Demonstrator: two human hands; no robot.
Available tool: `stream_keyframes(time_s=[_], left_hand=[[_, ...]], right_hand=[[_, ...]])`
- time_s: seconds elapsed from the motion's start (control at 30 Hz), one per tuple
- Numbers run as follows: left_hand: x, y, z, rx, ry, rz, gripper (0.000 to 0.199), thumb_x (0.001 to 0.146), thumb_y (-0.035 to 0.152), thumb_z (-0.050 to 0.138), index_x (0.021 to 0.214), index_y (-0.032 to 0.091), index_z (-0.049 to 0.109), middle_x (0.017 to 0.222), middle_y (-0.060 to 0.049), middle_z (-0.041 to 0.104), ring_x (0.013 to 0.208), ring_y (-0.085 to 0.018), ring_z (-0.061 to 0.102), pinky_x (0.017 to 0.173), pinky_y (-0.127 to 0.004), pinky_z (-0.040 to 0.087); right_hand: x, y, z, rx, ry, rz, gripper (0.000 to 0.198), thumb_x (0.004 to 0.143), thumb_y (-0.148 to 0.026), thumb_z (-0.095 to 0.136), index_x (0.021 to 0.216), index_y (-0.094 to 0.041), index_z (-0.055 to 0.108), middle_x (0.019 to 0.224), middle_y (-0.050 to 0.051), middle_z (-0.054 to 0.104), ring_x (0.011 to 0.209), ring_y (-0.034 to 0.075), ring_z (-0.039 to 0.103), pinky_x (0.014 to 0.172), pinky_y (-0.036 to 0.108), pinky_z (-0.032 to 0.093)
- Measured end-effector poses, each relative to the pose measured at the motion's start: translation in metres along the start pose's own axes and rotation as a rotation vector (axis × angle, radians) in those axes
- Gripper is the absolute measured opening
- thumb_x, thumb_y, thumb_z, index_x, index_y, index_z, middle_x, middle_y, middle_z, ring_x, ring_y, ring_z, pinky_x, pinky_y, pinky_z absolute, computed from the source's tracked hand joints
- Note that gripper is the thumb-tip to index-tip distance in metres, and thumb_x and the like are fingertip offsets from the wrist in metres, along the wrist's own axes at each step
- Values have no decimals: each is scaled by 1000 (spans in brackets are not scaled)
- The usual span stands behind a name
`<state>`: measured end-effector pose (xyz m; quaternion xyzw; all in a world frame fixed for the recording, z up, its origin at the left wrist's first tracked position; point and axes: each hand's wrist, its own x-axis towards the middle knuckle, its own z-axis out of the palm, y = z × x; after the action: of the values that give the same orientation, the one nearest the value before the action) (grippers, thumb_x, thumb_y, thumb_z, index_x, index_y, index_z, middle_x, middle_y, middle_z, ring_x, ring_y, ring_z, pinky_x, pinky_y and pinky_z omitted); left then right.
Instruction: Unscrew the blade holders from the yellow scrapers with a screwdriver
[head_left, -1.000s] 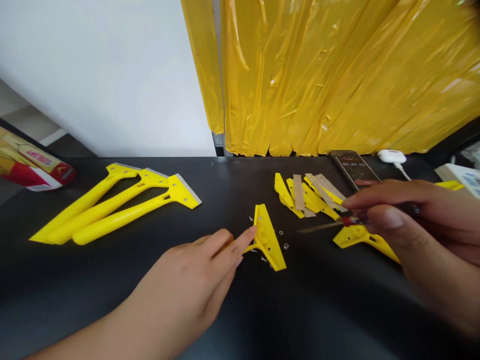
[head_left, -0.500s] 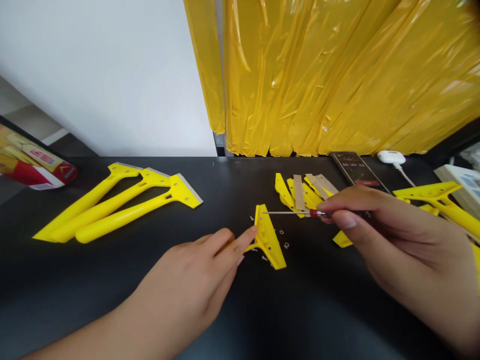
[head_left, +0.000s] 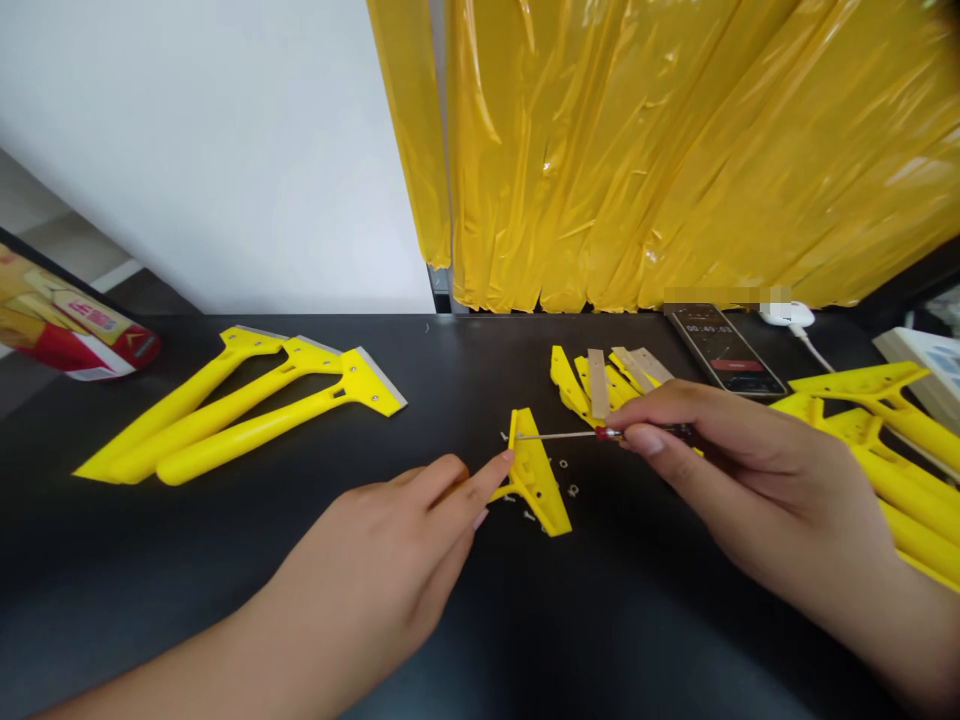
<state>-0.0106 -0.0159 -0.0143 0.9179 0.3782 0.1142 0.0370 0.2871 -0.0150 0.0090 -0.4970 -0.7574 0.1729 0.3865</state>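
My left hand (head_left: 405, 545) is closed on a yellow plastic scraper handle (head_left: 543, 490), its index fingertip pressing near the wide head. Most of the grip is hidden under that hand. Between thumb and forefinger, my right hand (head_left: 750, 500) pinches a small screwdriver (head_left: 562, 435) with a red collar and a thin shaft. The shaft lies almost level, and its tip is at a small metal screw or nut in the scraper's head. Around the head lie loose screws (head_left: 529, 516) and nuts (head_left: 573, 490) on the black table.
Three yellow scrapers with blades (head_left: 281, 383) lie at the left, beside a red and yellow package (head_left: 90, 325). Behind my right hand are yellow head plates and brown blade strips (head_left: 598, 380). A phone (head_left: 724, 350), white charger (head_left: 787, 314) and more yellow handles (head_left: 870, 420) lie to the right.
My right hand has moved left, bringing the screwdriver tip from just over the scraper head's top to the metal piece in it. My left hand keeps its place.
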Motion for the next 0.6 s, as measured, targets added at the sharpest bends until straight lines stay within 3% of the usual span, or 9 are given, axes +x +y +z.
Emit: stream_keyframes(time_s=[0.13,0.27,0.5,0.6], left_hand=[[0,0,1,-23,-17,-3,50,110,18,44,160,23,50,116,-8,73,90,-21,77,75,-36,68],[-1,1,1,-17,-11,0,50,110,17,45,159,23,51,118,-8,73,90,-22,77,75,-38,68],[-2,0,0,-22,-28,-4,51,110,17,45,161,23,48,119,-8,73,91,-22,77,75,-37,67],[-2,0,-1,-14,-28,-12,51,110,18,44,161,24,49,119,-8,73,90,-22,77,73,-36,66]], right_hand=[[-1,2,2,59,100,66,12,104,-34,69,112,-37,77,104,-2,78,89,17,70,85,30,56],[2,3,3,89,45,156,13,103,-40,70,109,-34,80,102,0,79,86,18,70,83,31,56],[11,20,9,390,64,344,19,101,-47,73,102,-30,81,93,1,74,84,15,65,80,27,54],[16,30,15,638,52,465,22,98,-47,76,98,-26,81,94,2,72,82,14,63,79,26,55]])
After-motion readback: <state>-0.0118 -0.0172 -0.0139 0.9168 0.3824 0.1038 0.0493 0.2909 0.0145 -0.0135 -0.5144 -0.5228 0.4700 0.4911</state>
